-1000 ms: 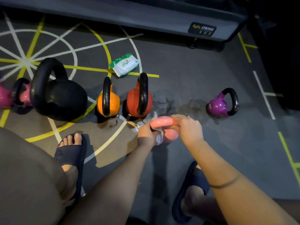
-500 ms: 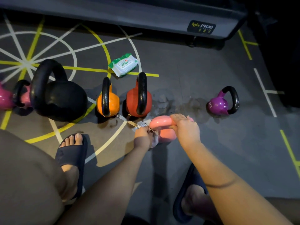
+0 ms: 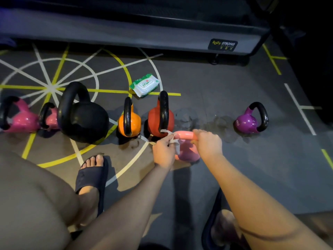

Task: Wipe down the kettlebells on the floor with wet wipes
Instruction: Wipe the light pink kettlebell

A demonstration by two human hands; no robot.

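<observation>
**Pink kettlebell mid-wipe, quick handling notes**

Working on the pink kettlebell (image 3: 187, 154), sat upright on the floor (image 3: 216, 83). Got the right grip (image 3: 209, 144) curled round the right end of its handle, steadying it. Got the left grip (image 3: 163, 152) pinched shut on a crumpled wet wipe (image 3: 175, 145), pressed against the handle's left end.

Handling guess: looks like one of the smallest here, so probably light enough to tip or turn one-handed. Rigid, with a smooth glossy coating, likely slick once damp. Better to hold by the handle loop and rotate than to palm the round body. Wipe soft and flimsy, so worth keeping bunched to avoid tearing.

Everything else, placed from the pink kettlebell:
- just behind and to the left, a red kettlebell (image 3: 155, 121)
- further left, an orange kettlebell (image 3: 134, 123), then a big black kettlebell (image 3: 86, 121), then two magenta kettlebells (image 3: 21, 120)
- well off to the right, a purple kettlebell (image 3: 247, 123) on its own
- further back and left, a pack of wipes (image 3: 145, 85) lying flat
- right behind, damp-looking smears (image 3: 185, 120)

Dark matte gym flooring, marked with white and yellow lines. Dim room, with a dark equipment base (image 3: 144, 35) along the back, labelled "Body Strong".
</observation>
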